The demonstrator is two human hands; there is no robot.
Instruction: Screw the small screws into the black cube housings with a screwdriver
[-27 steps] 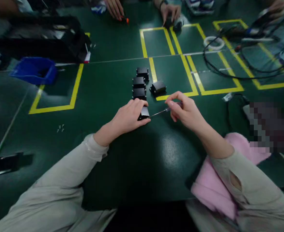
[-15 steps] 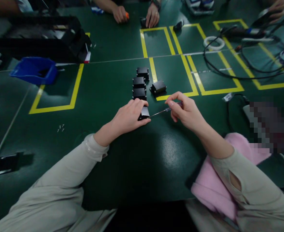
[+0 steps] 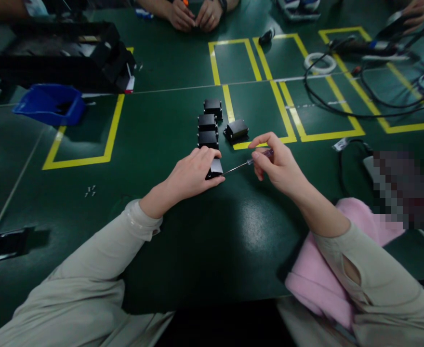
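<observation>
My left hand [image 3: 192, 174] is closed over a small black box [image 3: 215, 168] and presses it onto the green table [image 3: 183, 241]. My right hand [image 3: 279, 165] pinches a thin screwdriver [image 3: 246, 164] by its clear handle. The metal tip points left and meets the side of the held box. Three more black boxes [image 3: 208, 123] stand in a column just beyond my left hand. A fourth black box [image 3: 236, 130] lies beside them on a yellow tape line.
A blue bin [image 3: 49, 103] and a black tray [image 3: 63, 53] sit at the far left. Black cables [image 3: 371, 86] and a white tape ring [image 3: 319, 62] lie far right. A pink cloth [image 3: 327, 270] is under my right forearm. Tiny screws [image 3: 90, 191] lie left. Another person's hands [image 3: 193, 14] rest at the far edge.
My hands have stayed nearly still on the box and screwdriver; my right fingers shifted slightly on the handle. The person opposite drew both hands together at the far edge.
</observation>
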